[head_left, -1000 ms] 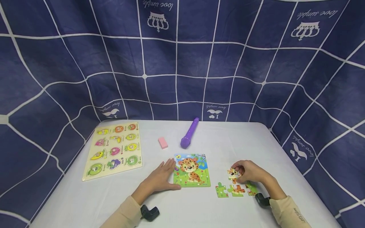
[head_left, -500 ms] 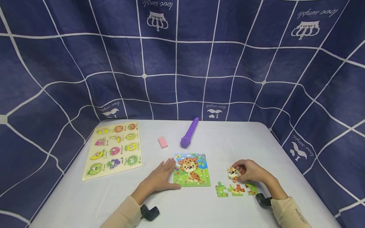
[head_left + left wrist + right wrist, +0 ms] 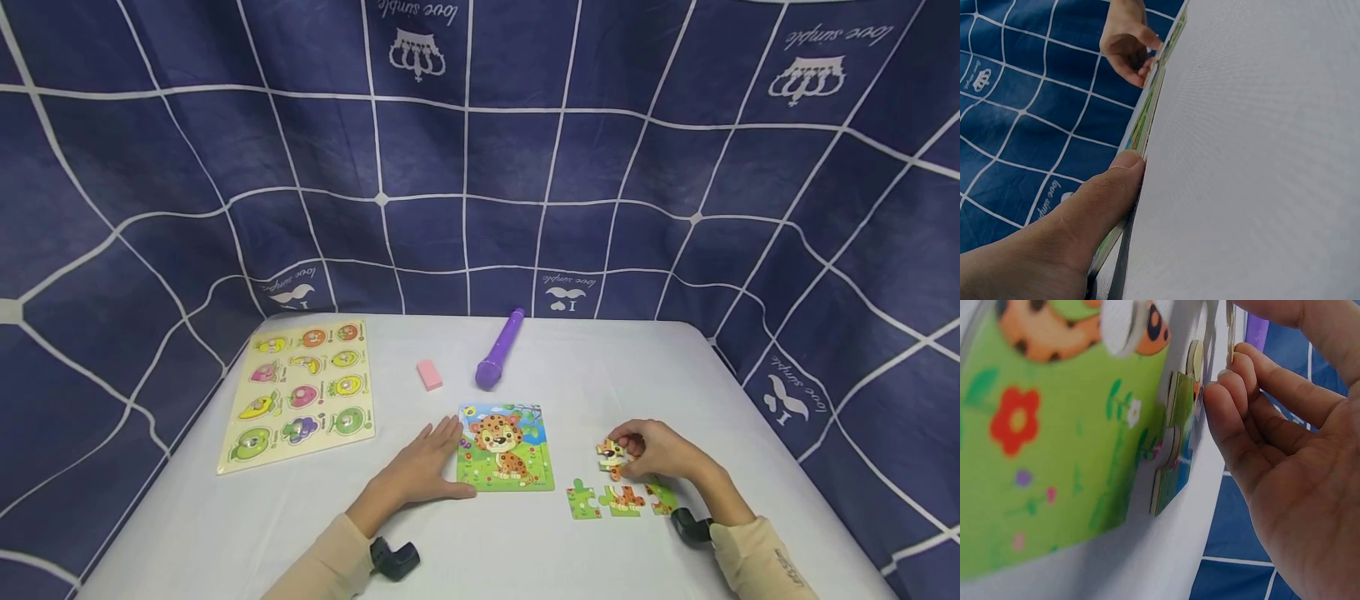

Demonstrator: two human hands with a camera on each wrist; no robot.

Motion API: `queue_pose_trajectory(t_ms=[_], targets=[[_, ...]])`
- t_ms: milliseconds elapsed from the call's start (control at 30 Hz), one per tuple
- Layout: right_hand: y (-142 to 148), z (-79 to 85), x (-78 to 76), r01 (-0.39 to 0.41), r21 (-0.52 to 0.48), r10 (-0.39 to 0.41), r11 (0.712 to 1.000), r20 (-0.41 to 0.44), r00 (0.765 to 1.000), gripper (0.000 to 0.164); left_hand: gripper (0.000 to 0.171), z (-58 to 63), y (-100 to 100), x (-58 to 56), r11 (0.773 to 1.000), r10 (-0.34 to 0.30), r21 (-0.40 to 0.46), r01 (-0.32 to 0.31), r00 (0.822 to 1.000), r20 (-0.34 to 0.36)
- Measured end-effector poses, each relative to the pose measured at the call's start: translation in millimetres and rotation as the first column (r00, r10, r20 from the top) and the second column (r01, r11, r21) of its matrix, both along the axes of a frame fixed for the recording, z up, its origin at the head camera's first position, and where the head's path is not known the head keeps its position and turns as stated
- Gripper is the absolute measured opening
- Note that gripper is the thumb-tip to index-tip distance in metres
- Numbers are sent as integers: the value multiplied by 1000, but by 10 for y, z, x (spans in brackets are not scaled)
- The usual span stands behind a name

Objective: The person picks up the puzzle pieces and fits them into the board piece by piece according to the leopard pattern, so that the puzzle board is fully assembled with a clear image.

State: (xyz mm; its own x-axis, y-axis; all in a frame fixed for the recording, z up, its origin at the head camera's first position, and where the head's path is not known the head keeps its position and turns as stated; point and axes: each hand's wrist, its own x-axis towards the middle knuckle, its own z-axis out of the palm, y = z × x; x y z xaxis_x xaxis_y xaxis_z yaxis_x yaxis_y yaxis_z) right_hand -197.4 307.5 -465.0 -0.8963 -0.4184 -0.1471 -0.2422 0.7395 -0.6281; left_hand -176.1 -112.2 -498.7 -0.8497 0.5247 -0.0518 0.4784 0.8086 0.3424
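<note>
My left hand (image 3: 422,468) lies flat by the left side of a square leopard puzzle board (image 3: 525,467), fingers straight. Its thumb touches the board's near left corner, and the left wrist view shows that thumb (image 3: 1094,203) along the edge. On the right, my right hand (image 3: 660,450) pinches a leopard-face puzzle piece (image 3: 611,452) between thumb and fingers. In the right wrist view the piece shows only as a thin edge by the fingertips (image 3: 1215,403). Just below lie a green piece (image 3: 582,502), a leopard-body piece (image 3: 624,502) and a green corner piece (image 3: 663,498).
A wooden fruit peg board (image 3: 300,392) lies at the left. A pink eraser-like block (image 3: 429,375) and a purple toy microphone (image 3: 498,352) lie behind the leopard board. Blue gridded cloth (image 3: 510,150) hangs around the white table.
The leopard-face piece has tilted and shifted slightly in my right fingers. My left hand, the board and the lower pieces stay where they were.
</note>
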Motion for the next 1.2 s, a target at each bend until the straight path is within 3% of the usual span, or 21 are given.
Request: queue_pose_trajectory(t_ms=[567, 800, 1200], targets=[[-380, 73, -9, 7, 13, -6, 1000, -37, 999, 48, 112, 1, 11, -11, 1000, 3, 10, -3, 1000, 9], [-631, 63, -71, -64, -6, 63, 998, -72, 995, 48, 113, -5, 9, -18, 1000, 2, -2, -2, 1000, 7], [-1188, 67, -154, -183, 19, 183, 983, -167, 969, 48, 113, -7, -6, 1, 1000, -3, -2, 3, 1000, 0]])
